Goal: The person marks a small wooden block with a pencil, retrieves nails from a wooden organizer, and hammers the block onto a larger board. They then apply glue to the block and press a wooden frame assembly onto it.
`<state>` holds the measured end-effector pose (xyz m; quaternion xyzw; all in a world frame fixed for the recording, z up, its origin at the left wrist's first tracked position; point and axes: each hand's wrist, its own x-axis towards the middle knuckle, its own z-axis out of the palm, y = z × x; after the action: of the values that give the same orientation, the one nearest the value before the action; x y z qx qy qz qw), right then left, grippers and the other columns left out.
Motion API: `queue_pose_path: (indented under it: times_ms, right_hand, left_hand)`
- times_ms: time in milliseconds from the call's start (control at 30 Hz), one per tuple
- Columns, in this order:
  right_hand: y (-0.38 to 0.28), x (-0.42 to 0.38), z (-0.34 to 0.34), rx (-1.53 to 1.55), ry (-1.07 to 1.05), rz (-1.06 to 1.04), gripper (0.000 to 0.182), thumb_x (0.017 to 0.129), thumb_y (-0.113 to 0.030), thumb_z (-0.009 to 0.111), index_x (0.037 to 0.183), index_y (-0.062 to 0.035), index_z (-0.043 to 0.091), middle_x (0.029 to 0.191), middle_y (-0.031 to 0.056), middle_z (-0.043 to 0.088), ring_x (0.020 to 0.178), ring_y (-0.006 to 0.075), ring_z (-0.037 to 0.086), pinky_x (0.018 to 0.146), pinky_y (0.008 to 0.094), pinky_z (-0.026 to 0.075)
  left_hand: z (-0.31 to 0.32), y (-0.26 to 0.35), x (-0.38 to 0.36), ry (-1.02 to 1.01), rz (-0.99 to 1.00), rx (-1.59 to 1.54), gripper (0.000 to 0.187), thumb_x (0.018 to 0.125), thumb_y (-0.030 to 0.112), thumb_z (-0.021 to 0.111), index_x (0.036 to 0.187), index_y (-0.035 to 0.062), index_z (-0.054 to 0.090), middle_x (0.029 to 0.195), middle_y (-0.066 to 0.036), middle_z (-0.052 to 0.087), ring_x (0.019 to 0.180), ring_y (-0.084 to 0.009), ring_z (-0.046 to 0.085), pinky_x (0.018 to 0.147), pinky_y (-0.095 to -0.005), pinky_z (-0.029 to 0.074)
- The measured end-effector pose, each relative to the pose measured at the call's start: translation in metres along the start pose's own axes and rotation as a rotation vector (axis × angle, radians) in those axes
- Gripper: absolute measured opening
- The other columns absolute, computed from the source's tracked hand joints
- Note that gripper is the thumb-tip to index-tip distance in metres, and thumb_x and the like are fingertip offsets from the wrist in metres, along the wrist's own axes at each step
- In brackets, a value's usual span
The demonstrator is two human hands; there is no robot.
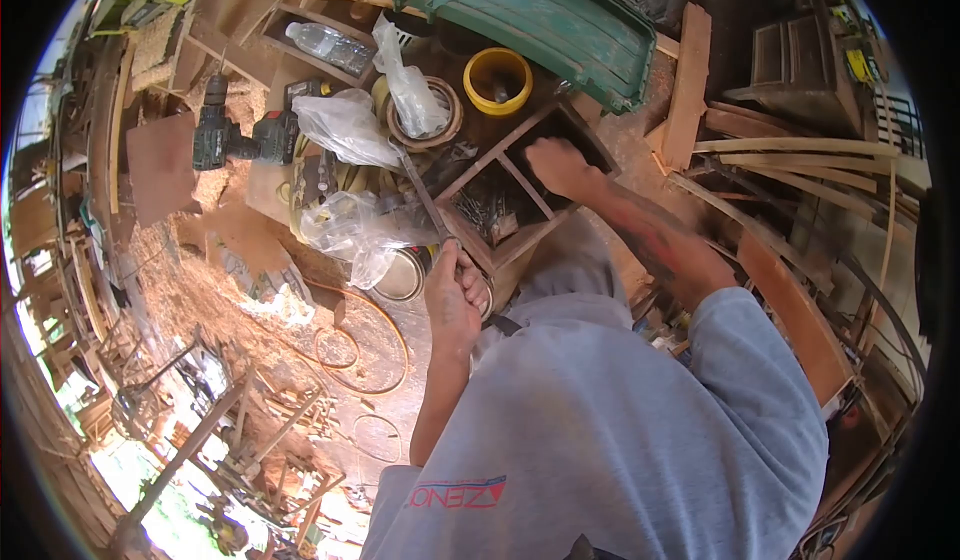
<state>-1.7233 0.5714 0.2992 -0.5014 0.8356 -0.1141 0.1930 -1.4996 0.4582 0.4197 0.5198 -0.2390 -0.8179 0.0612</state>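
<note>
Your left hand (pixel 456 298) has its fingers curled tight around the near end of a long, thin strip (pixel 424 196). The strip points away from you, next to the wooden box (pixel 524 187). Your right hand (pixel 560 167) is down inside 1 part of that box. It is blurry, so I cannot tell if its fingers hold anything. Small metal bits (pixel 478 208) lie in another part. A yellow tub (pixel 500 109) stands just past the box.
</note>
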Motion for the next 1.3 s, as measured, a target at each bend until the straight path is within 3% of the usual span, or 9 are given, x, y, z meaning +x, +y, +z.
queue_pose_path:
  times_ms: [200, 300, 567, 700, 800, 967, 1100, 1233, 1300]
  right_hand:
    - [0.007, 0.001, 0.005, 0.101, -0.070, 0.155, 0.008, 0.082, -0.010, 0.058, 0.082, -0.0045, 0.064, 0.083, 0.0177, 0.066, 0.079, 0.0351, 0.068, 0.071, 0.0437, 0.055]
    - [0.005, -0.005, 0.011, -0.024, 0.188, 0.038, 0.007, 0.082, -0.011, 0.058, 0.082, -0.0053, 0.063, 0.082, 0.0168, 0.065, 0.080, 0.0346, 0.067, 0.071, 0.0434, 0.055]
    - [0.003, 0.005, 0.020, -0.083, 0.166, 0.040, 0.009, 0.083, -0.015, 0.060, 0.081, -0.0068, 0.064, 0.080, 0.0134, 0.065, 0.076, 0.0317, 0.066, 0.069, 0.0434, 0.054]
    - [0.019, -0.008, 0.021, 0.118, 0.223, -0.015, 0.018, 0.086, -0.022, 0.061, 0.088, -0.0044, 0.061, 0.081, 0.0188, 0.062, 0.076, 0.0398, 0.063, 0.071, 0.0481, 0.051]
    - [0.011, -0.002, 0.009, -0.180, 0.143, 0.121, 0.022, 0.080, -0.022, 0.068, 0.091, -0.0042, 0.061, 0.079, 0.0193, 0.063, 0.074, 0.0382, 0.064, 0.070, 0.0478, 0.051]
    - [-0.008, -0.029, -0.026, 0.689, 0.356, 0.360, 0.018, 0.090, -0.018, 0.063, 0.098, -0.0014, 0.065, 0.085, 0.0140, 0.068, 0.064, 0.0239, 0.063, 0.061, 0.0347, 0.049]
    - [-0.066, -0.074, -0.066, 0.867, 0.559, 0.577, 0.019, 0.093, -0.018, 0.065, 0.101, -0.0007, 0.066, 0.077, 0.0015, 0.061, 0.065, 0.0099, 0.055, 0.059, 0.0257, 0.044]
    - [-0.168, -0.097, -0.056, 0.906, 0.510, 0.522, 0.014, 0.093, -0.010, 0.062, 0.102, 0.0000, 0.066, 0.079, 0.0013, 0.060, 0.066, 0.0079, 0.053, 0.060, 0.0228, 0.044]
    - [-0.228, -0.093, -0.035, 0.980, 0.363, 0.401, 0.013, 0.093, -0.005, 0.060, 0.103, 0.0008, 0.064, 0.081, 0.0027, 0.061, 0.067, 0.0085, 0.054, 0.061, 0.0231, 0.044]
  left_hand:
    - [-0.005, 0.006, -0.005, 0.002, 0.010, 0.014, 0.032, 0.100, 0.035, 0.054, 0.077, 0.0128, 0.051, 0.057, 0.004, 0.037, 0.044, -0.0072, 0.031, 0.041, -0.0227, 0.026]
    - [-0.013, 0.005, -0.007, 0.049, 0.001, -0.012, 0.033, 0.100, 0.036, 0.055, 0.077, 0.0125, 0.051, 0.058, 0.004, 0.037, 0.045, -0.0072, 0.031, 0.042, -0.0228, 0.026]
    - [-0.030, 0.002, -0.015, 0.036, 0.014, -0.035, 0.032, 0.101, 0.035, 0.054, 0.081, 0.0100, 0.050, 0.057, 0.002, 0.037, 0.045, -0.0076, 0.031, 0.043, -0.0234, 0.026]
    - [-0.049, 0.003, -0.027, 0.069, 0.050, -0.061, 0.032, 0.101, 0.035, 0.053, 0.080, 0.0100, 0.050, 0.058, 0.002, 0.037, 0.046, -0.0077, 0.031, 0.043, -0.0234, 0.026]
    - [-0.066, 0.002, -0.035, 0.116, 0.052, -0.126, 0.032, 0.099, 0.036, 0.056, 0.078, 0.0120, 0.051, 0.058, 0.003, 0.036, 0.045, -0.0070, 0.030, 0.043, -0.0233, 0.026]
    - [-0.076, 0.003, -0.040, 0.060, 0.008, -0.119, 0.034, 0.099, 0.038, 0.057, 0.078, 0.0120, 0.050, 0.058, 0.004, 0.035, 0.046, -0.0064, 0.030, 0.044, -0.0227, 0.027]
    - [-0.088, 0.007, -0.037, -0.101, -0.086, -0.233, 0.028, 0.099, 0.032, 0.056, 0.085, 0.0088, 0.056, 0.061, 0.002, 0.043, 0.049, -0.0085, 0.038, 0.047, -0.0241, 0.032]
    - [-0.114, 0.009, -0.041, -0.332, 0.075, -0.243, 0.025, 0.098, 0.011, 0.054, 0.120, -0.0017, 0.059, 0.098, -0.011, 0.064, 0.081, -0.0203, 0.064, 0.075, -0.0316, 0.053]
    - [-0.148, 0.006, -0.036, -0.466, 0.094, -0.252, 0.029, 0.099, 0.009, 0.052, 0.125, -0.0021, 0.056, 0.110, -0.012, 0.064, 0.099, -0.0210, 0.064, 0.082, -0.0340, 0.054]
